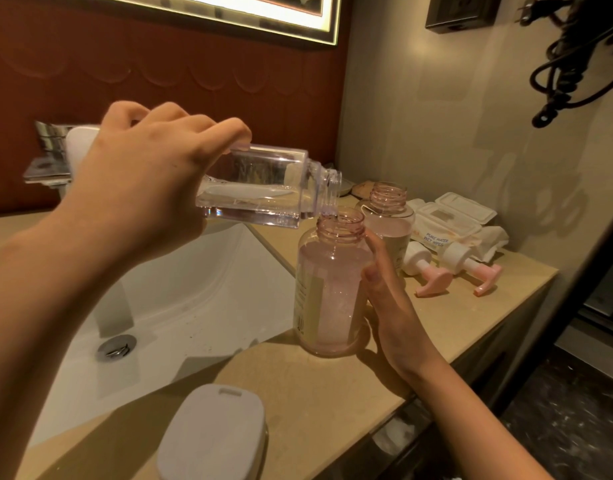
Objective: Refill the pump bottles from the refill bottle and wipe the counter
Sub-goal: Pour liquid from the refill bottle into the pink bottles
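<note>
My left hand [149, 178] grips a clear square refill bottle [263, 192], tipped on its side with its neck over the mouth of a pink pump bottle [329, 289]. Clear liquid runs from the neck into that open bottle. My right hand [391, 299] holds the pink bottle from its right side; the bottle stands upright on the beige counter [332, 386]. A second open pink bottle [390, 216] stands just behind it. Two pump heads [433, 275] [478, 268] with pink nozzles lie on the counter to the right.
A white sink [180, 306] with a chrome drain lies to the left, a chrome faucet [49, 150] behind my left hand. A pack of wet wipes [447, 220] sits at the back right. A white cap [211, 438] rests near the front edge. Black coiled cord [571, 64] hangs on the right wall.
</note>
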